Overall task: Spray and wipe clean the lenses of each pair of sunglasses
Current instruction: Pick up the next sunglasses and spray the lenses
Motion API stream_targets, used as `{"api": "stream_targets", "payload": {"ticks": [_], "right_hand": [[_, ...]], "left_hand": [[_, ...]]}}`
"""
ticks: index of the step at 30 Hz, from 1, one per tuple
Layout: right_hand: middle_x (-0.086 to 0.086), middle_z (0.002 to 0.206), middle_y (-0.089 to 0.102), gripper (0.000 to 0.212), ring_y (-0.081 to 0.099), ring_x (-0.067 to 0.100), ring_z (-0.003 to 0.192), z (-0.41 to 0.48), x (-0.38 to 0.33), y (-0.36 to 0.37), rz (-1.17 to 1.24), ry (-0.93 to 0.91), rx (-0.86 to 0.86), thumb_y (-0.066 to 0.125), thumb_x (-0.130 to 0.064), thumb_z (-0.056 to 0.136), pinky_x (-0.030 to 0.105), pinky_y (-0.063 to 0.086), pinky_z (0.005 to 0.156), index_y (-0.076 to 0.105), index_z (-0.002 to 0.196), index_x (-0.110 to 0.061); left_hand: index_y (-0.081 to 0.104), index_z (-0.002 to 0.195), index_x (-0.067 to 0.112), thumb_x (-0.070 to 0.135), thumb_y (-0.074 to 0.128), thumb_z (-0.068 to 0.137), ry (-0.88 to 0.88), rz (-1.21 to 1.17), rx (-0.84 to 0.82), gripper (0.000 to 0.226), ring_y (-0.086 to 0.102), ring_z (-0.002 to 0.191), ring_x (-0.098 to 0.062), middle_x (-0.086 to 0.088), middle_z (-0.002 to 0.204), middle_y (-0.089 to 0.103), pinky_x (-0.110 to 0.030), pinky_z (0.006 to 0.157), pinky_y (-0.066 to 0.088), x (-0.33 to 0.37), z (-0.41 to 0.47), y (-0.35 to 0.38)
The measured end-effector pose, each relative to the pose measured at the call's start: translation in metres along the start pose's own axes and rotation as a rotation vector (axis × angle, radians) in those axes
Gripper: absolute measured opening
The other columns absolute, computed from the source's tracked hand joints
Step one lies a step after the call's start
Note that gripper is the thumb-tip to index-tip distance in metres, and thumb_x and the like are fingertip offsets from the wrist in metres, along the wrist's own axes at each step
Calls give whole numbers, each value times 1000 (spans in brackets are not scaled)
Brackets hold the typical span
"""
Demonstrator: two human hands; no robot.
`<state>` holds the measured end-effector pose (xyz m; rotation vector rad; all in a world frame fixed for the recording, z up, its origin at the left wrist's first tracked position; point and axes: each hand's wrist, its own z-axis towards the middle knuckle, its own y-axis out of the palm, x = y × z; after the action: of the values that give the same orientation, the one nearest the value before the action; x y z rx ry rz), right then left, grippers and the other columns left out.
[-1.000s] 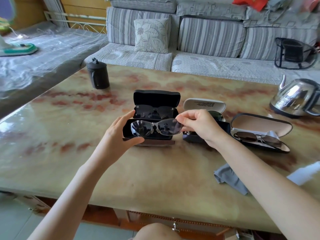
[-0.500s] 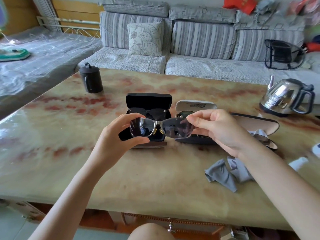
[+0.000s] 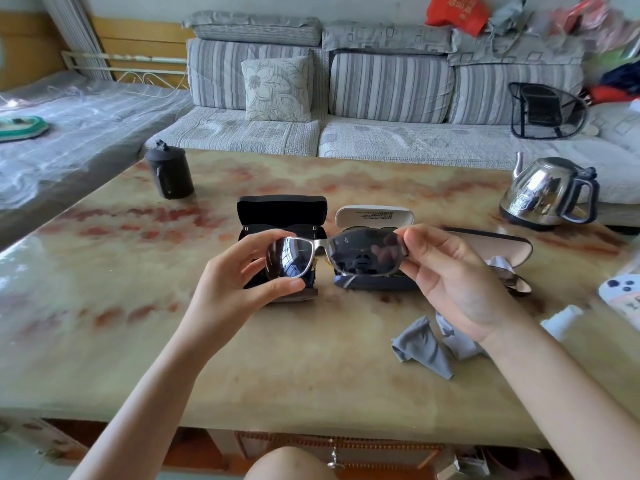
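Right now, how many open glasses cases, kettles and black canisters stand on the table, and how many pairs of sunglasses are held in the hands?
Open glasses cases: 3 (black case, white-lidded case, beige-lined case)
Steel kettle: 1
Black canister: 1
Held sunglasses: 1 pair, between left hand and right hand
Total: 6

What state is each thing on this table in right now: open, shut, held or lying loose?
sunglasses, held above the table by both ends
left hand, pinches one end of the frame
right hand, pinches the other end
black case, open, another pair inside
white case, open
beige-lined case, open
grey cloth, crumpled on the table, untouched
kettle, upright, lid down
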<state>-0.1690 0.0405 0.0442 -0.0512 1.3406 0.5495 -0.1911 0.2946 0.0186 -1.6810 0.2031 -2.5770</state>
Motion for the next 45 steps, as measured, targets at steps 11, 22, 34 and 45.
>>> {"api": "stream_targets", "payload": {"ticks": [11,22,34,45], "right_hand": [[-7,74,69,15,56,9,73,-6,-17,-11,-11,-110,82,68,-33,70,16,48,77,78,75,-23],[-1,75,67,35,62,8,70,-5,-20,-43,-11,139,-15,88,-40,61,18,52,72,75,78,-12],[2,74,69,20,63,11,71,7,-30,-34,-109,194,-35,65,-26,72,17,53,73,76,76,-10],[-9,115,68,13,58,0,114,-37,-38,-66,-1026,-189,301,62,-23,94,15,40,99,70,105,-22]], "left_hand": [[68,104,36,38,81,61,129,29,22,44,66,91,-15,5,98,71,-31,88,50,37,5,17],[75,104,28,74,49,79,-385,-176,-419,59,68,103,-15,-2,111,73,-36,92,49,48,2,37],[78,90,12,36,59,88,-500,-275,-540,30,72,87,-19,-10,95,75,-29,79,58,57,12,54],[77,77,14,30,64,73,-527,-224,-421,21,70,71,-11,-4,76,73,-18,62,53,53,3,74]]}}
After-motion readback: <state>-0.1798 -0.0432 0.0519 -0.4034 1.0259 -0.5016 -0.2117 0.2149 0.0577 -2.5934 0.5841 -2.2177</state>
